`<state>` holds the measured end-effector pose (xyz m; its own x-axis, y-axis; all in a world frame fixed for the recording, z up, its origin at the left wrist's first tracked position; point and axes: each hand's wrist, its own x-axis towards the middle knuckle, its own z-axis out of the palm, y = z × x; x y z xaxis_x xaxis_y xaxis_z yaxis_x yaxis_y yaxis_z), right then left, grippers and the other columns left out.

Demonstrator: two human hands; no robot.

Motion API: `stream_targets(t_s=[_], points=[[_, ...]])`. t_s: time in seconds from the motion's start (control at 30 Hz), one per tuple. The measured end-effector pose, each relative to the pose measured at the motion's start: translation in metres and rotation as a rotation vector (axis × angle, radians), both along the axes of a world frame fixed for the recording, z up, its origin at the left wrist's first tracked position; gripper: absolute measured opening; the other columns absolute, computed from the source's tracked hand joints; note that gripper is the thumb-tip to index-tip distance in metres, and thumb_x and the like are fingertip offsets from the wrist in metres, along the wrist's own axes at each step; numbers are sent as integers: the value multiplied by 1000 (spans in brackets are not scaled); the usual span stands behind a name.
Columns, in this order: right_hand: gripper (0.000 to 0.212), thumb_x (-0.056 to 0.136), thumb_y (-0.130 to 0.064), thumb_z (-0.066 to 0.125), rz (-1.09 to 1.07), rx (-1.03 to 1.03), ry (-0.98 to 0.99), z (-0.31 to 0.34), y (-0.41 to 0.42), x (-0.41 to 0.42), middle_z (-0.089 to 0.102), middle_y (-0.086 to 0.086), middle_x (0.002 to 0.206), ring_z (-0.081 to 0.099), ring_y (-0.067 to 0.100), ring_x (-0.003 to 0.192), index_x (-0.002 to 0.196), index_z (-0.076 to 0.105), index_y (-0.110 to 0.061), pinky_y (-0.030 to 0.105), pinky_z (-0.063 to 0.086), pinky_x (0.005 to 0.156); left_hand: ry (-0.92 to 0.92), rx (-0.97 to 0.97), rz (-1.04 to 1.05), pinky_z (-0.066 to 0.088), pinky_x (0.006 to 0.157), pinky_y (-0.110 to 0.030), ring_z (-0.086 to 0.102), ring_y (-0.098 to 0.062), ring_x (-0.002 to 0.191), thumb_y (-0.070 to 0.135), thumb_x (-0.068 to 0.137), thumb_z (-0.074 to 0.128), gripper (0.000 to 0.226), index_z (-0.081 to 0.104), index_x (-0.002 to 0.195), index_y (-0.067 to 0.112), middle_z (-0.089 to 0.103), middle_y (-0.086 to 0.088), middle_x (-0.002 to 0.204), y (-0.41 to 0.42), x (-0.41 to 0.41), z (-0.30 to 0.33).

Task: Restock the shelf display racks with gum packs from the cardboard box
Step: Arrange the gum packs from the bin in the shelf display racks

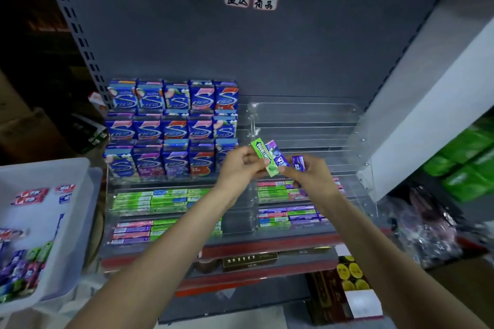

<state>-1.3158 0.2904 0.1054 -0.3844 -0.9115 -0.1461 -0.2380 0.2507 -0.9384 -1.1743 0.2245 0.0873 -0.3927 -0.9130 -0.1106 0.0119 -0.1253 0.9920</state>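
Before the rack [307, 125], both hands pinch gum: left hand [238, 168] green pack [263, 156], right hand [311, 177] half-hidden purple packs [298, 163].

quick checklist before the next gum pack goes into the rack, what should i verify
1. Left hand has a firm grip on the green pack: ok.
2. Right hand holds purple packs securely: ok; how many, cannot tell.
3. Free tiers in the clear rack on the right: ok, its upper tiers hold nothing.
4. Green rows in the lower trays have room for one more: cannot tell.
5. Supply left in the white bin: ok, packs show inside.
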Motion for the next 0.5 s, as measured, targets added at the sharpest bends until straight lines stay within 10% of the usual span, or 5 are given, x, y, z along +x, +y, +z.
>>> stream_targets(t_s=[0.5], points=[[13,83,-7,68,72,14,-58,-2,-18,-122,63,2,68,48,0,46,97,68,-8,14,38,45,-706,-546,41,50,93,-32,62,-13,98,8,88,62,28,63,115,14,67,-4,112,-18,-70,-13]])
